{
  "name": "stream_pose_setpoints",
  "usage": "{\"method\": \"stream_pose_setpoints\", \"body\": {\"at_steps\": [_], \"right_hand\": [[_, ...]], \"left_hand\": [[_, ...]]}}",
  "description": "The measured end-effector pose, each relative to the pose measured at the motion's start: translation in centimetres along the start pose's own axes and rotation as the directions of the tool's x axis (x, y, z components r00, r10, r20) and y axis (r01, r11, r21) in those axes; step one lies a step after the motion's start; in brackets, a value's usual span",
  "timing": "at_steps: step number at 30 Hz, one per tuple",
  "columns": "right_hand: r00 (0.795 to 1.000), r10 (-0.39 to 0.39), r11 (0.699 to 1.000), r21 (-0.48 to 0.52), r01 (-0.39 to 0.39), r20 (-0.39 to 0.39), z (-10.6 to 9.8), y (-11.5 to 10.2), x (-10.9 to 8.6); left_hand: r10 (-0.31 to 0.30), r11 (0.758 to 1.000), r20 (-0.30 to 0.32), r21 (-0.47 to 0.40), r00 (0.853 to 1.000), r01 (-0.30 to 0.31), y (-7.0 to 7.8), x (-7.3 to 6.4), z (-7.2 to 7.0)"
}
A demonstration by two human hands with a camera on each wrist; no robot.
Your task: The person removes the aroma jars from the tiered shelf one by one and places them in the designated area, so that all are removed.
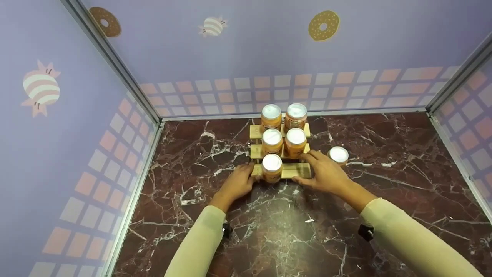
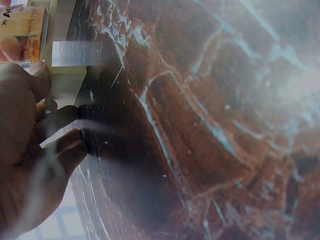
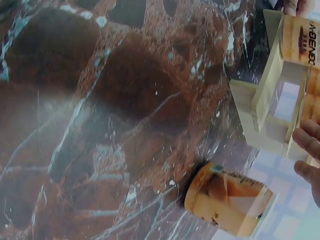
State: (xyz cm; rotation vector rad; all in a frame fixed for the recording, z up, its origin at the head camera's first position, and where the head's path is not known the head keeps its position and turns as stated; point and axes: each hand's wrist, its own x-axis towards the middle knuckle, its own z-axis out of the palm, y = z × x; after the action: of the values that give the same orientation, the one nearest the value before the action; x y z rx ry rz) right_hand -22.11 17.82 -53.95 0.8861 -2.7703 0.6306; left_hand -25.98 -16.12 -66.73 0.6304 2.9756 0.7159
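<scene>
Wooden rack (image 1: 295, 170), apparently braced for stability: left hand (image 1: 238, 181) curls fingers round its left end; right hand (image 1: 326, 173) spreads fingers at its right.

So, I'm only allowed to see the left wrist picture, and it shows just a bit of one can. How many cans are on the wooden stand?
Observer: Five cans are on the wooden stand: two on the back step, two on the middle one, one on the front.
Operator: Is there a can that's not on it?
Observer: Yes, a sixth can stands on the marbled table, to the right of the stand.
Operator: And where's the other hand?
Observer: The right hand is at the stand's right end, its thumb by the front edge of the front step.
</scene>
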Motion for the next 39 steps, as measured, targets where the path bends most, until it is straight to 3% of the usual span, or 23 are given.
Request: {"method": "stream_pose_setpoints", "body": {"at_steps": [17, 29, 39], "right_hand": [[0.998, 0.034, 0.997, 0.062, -0.037, 0.056, 2.6, -2.8, 1.4], [0.995, 0.093, 0.988, 0.118, -0.096, 0.030, 4.0, -4.5, 2.2], [0.986, 0.161, 0.974, 0.153, -0.167, 0.050, 4.5, -5.3, 3.1]], "left_hand": [[0.006, 1.000, -0.022, 0.001, 1.000, -0.005, -0.1, -0.1, 0.1], [0.013, 1.000, -0.033, -0.017, 0.999, -0.013, -0.2, -0.3, 0.5], [0.007, 1.000, -0.018, 0.025, 1.000, -0.007, -0.4, -0.2, 0.4]]}}
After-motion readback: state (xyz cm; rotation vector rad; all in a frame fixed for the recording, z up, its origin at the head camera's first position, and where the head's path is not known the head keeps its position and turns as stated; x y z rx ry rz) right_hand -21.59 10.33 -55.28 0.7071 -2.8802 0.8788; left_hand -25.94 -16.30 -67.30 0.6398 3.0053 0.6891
